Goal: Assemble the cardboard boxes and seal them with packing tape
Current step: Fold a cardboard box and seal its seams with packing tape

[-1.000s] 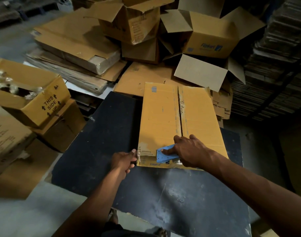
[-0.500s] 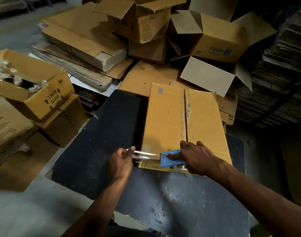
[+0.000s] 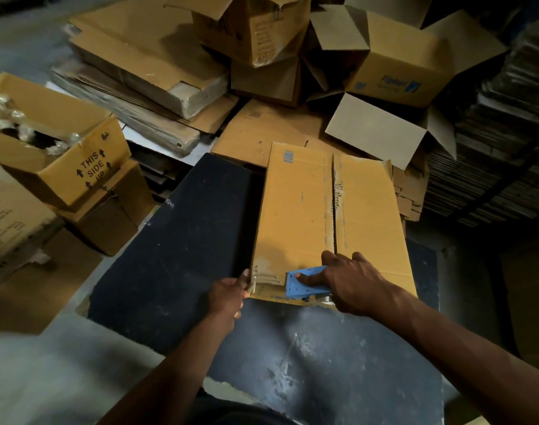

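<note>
A person's right hand [image 3: 351, 282] grips a blue plastic tape dispenser [image 3: 305, 283] on the near end of a closed brown cardboard box [image 3: 299, 207], at the centre of the frame on a dark blue-black worktable [image 3: 176, 240]. The left hand [image 3: 228, 294], fingers curled, has pressed the clear packing tape [image 3: 263, 279], stretched in the air 0.5 seconds earlier, down over the box's left corner. The strip looks anchored; the centre seam appears still untaped.

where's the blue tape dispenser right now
In the head view, the blue tape dispenser sits on the near end of the cardboard box on the dark table, gripped by the right hand.
</note>
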{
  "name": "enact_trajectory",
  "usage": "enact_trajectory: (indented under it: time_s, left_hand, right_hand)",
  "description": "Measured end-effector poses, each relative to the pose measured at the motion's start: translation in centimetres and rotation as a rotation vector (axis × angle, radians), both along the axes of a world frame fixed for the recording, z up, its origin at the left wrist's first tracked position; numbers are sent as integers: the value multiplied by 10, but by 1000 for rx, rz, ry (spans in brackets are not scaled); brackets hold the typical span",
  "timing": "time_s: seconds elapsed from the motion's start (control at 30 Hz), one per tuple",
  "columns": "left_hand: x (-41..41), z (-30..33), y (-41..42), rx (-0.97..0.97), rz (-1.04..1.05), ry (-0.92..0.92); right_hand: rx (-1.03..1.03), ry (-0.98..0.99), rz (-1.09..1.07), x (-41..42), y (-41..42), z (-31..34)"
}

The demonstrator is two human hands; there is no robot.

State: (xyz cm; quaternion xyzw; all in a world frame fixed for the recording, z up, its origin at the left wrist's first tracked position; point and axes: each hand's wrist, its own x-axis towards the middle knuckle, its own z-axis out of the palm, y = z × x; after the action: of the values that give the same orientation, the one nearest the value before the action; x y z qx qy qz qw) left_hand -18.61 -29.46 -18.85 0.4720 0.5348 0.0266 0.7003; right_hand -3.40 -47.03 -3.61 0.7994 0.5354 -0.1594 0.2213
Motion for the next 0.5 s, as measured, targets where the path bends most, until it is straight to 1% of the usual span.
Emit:
enact_trajectory:
  time_s: [0.13,0.17,0.27,0.3,0.33,0.37,0.4,0.43,0.47,0.5]
  left_hand:
    - [-5,-5,-1,-250,-111,163]
    - [-7,-4,-1,-300,-124,175]
    - [-6,-5,-1,-336,-118,139]
    - [-7,-4,0,-285,-94,111]
    - [-8,-3,2,-163,-73,84]
    - [-10,-3,5,27,-44,63]
    - [-14,-3,7,267,-25,33]
    - [-19,0,8,522,-29,-41]
    - [-22,3,6,805,-70,-156]
    - [-22,9,2,1081,-176,-309]
  right_hand:
    - [0,-8,0,-1,-2,-1]
    - [3,-13,3,-2,-1,-1]
    - [-7,2,8,-3,1,1]
    - [-12,4,11,-4,1,2]
    - [-20,0,12,-5,1,4]
    - [-29,1,9,-5,2,6]
    - [-38,12,3,-4,2,7]
    - [-48,25,-1,-4,2,8]
    - [-61,30,-1,-5,2,8]
    - [-73,29,4,-6,3,10]
